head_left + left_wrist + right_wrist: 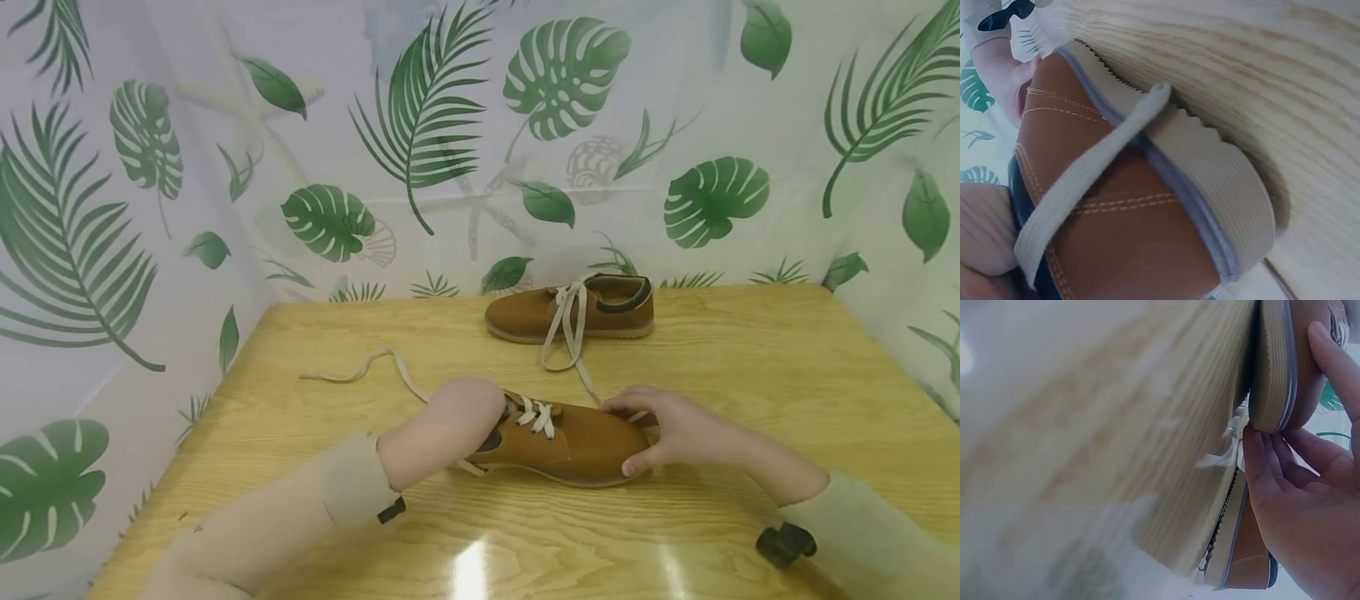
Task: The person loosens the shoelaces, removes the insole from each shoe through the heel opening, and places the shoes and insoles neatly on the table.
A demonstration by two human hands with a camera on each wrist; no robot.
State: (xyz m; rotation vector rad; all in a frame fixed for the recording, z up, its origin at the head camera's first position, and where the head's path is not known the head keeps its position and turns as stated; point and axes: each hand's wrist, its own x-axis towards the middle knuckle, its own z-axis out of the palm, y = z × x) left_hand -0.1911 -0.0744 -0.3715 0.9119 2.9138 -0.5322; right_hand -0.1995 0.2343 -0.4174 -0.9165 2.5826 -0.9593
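A brown lace-up shoe (592, 437) lies on the table at the front, its toe to the right. My right hand (678, 433) grips that toe, the thumb on the near side and the fingers round the far side; the right wrist view shows this hand (1316, 500) at the toe cap. My left hand (461, 412) is at the shoe's opening, its fingers hidden in the head view. In the left wrist view, part of the left hand (982, 231) meets the dark collar, and a loose cream lace (1085, 172) crosses the heel side and sole edge.
A second brown shoe (525, 314) stands at the back, its long lace (576, 321) looped down its side towards the front shoe. Another lace end (367, 362) trails left across the wooden table (337, 433). A leaf-print curtain (450, 242) closes off the back and sides.
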